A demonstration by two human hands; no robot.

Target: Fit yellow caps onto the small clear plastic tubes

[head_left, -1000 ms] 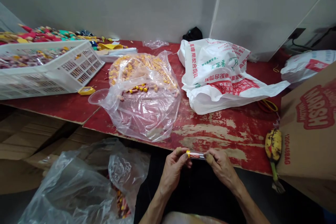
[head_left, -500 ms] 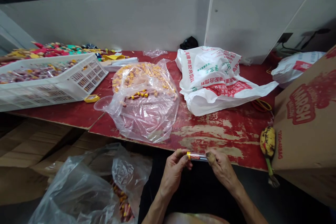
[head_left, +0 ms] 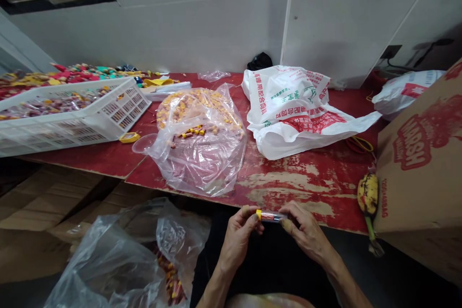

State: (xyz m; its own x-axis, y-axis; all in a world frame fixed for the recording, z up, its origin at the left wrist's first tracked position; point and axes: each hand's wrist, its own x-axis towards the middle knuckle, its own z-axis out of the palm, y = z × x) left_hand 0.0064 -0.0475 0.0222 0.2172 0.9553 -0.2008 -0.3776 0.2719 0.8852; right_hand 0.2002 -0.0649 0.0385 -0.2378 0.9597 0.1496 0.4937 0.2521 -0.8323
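clear plastic and a yellow cap: that is the small tube (head_left: 271,216) you hold level between both hands, just in front of the near edge of the worn red table (head_left: 288,178). your left hand (head_left: 238,236) pinches the capped end between thumb and fingertips, and your right hand (head_left: 306,233) closes its fingers round the other end, so both hands are gripping the same tube. something reddish shows inside it, too small to tell more.

on the table beyond your hands, a crumpled clear bag (head_left: 202,149) lies open with a heap of small yellow and pink pieces (head_left: 191,106) at its far side. to its left stands a white slatted crate (head_left: 72,115) filled with wrapped items, with a small yellow lid (head_left: 129,137) and a clear cup (head_left: 144,143) on the table just beside it. to the right of the clear bag lies a white shopping bag (head_left: 299,110) printed in red and green. at your right a cardboard box (head_left: 422,163) leans over the table edge, and a spotted banana (head_left: 368,195) lies against it. below the table at your left, another clear bag (head_left: 119,260) holds more of the small pieces.
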